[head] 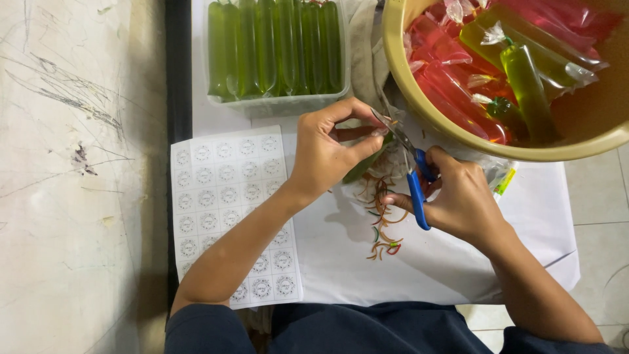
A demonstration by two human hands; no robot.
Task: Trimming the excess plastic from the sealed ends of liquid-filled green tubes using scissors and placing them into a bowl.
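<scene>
A white sheet [458, 262] is spread as the work surface. At its far right corner a large tan basin [419, 98] is seen, filled with red and yellow-green ice pops in tied plastic sleeves. At the far edge, left of the basin, a clear plastic tray [275, 103] is packed with upright-lying green ice pops [275, 46]. Along the left edge a sticker sheet [223, 190] with rows of round labels is laid flat. The left hand [324, 154] is curled, thumb and fingers pinching a green ice pop [363, 167] by its tied end, near the sheet's middle. The right hand [462, 200] is closed through the handles of blue-handled scissors [413, 177], blades set at the pinched end. Small coloured trimmings [383, 236] are scattered just below the hands.
</scene>
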